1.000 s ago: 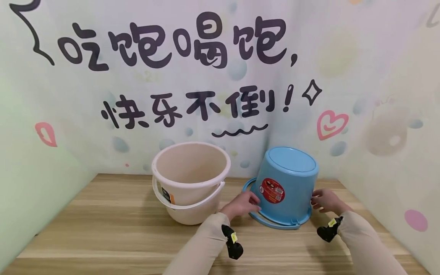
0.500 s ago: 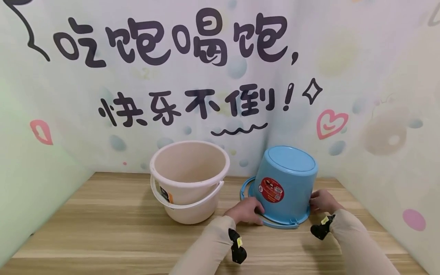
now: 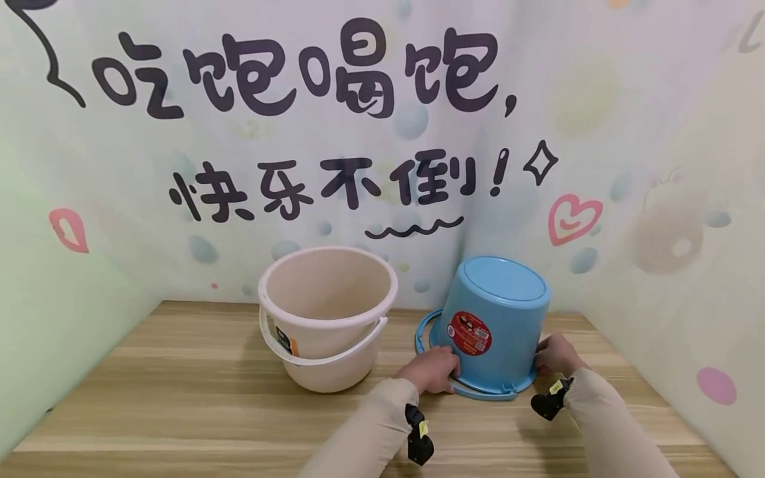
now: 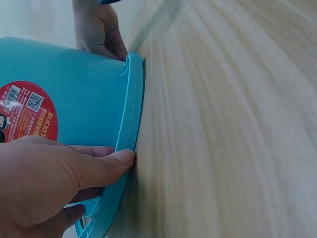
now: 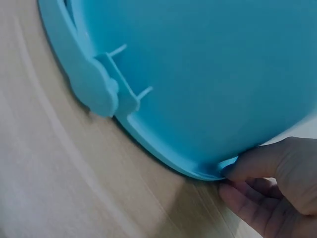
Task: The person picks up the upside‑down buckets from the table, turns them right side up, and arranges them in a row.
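A blue bucket (image 3: pixel 501 325) with a round red label stands upside down on the wooden table, its handle (image 3: pixel 485 393) lying around the rim. At the bucket's near left, my left hand (image 3: pixel 433 370) grips its lower edge. The left wrist view shows that thumb (image 4: pixel 119 157) on the blue band and the other fingers between band and bucket wall. On the opposite side my right hand (image 3: pixel 557 354) pinches the rim (image 5: pixel 190 171), thumb above and fingers below it. To the left a cream bucket (image 3: pixel 335 355) stands upright with its mouth up and its handle hanging in front.
Behind the table (image 3: pixel 197 411) hangs a pale printed curtain (image 3: pixel 335 139) with large dark lettering. A pale green wall panel (image 3: pixel 54 318) rises on the left. Each wrist carries a small black device (image 3: pixel 418 435) over a beige sleeve.
My left hand has moved right onto the blue bucket's lower edge. The right hand's fingers have closed in on the rim. Both buckets stay where they were.
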The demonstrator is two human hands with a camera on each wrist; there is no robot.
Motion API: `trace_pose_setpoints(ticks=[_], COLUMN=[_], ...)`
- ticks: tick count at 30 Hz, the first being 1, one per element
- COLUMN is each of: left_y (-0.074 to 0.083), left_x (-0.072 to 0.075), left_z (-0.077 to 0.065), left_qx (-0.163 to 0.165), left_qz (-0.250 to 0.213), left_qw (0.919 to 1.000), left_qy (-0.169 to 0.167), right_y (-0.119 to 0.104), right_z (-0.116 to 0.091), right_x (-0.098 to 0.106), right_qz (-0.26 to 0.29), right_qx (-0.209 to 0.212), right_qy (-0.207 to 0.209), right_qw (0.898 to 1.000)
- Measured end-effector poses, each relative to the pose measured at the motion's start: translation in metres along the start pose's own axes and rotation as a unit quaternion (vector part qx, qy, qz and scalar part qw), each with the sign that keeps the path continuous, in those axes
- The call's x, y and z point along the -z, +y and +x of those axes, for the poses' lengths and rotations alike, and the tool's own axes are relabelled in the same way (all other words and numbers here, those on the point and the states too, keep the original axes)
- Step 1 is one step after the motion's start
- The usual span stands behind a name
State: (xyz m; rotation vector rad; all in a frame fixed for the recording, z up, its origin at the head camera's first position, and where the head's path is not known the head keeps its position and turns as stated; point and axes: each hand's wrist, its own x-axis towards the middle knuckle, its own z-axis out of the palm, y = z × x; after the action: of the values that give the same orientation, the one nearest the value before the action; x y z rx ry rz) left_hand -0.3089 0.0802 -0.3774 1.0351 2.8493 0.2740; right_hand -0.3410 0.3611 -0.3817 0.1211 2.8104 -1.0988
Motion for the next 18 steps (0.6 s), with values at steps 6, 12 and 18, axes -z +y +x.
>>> trace_pose_setpoints(ticks=[6, 12, 18], left_y=[0.0, -0.001, -0.001], left_x=[0.001, -0.002, -0.001], left_z=[0.0, 0.003, 0.004], left_qx=[-0.007, -0.011, -0.017], left_qz=[0.009, 0.015, 0.012], left_qw=[0.9999, 0.9998, 0.9997], left_qy=[-0.006, -0.012, -0.013], right_y=[0.008, 0.014, 0.019], right_z=[-0.004, -0.008, -0.012], right_x=[0.001, 0.002, 0.004], right_qz=[0.052, 0.068, 0.108], right_qx=[-0.01, -0.015, -0.015], right_qy=[-0.005, -0.011, -0.015], right_qw=[0.999, 0.998, 0.994])
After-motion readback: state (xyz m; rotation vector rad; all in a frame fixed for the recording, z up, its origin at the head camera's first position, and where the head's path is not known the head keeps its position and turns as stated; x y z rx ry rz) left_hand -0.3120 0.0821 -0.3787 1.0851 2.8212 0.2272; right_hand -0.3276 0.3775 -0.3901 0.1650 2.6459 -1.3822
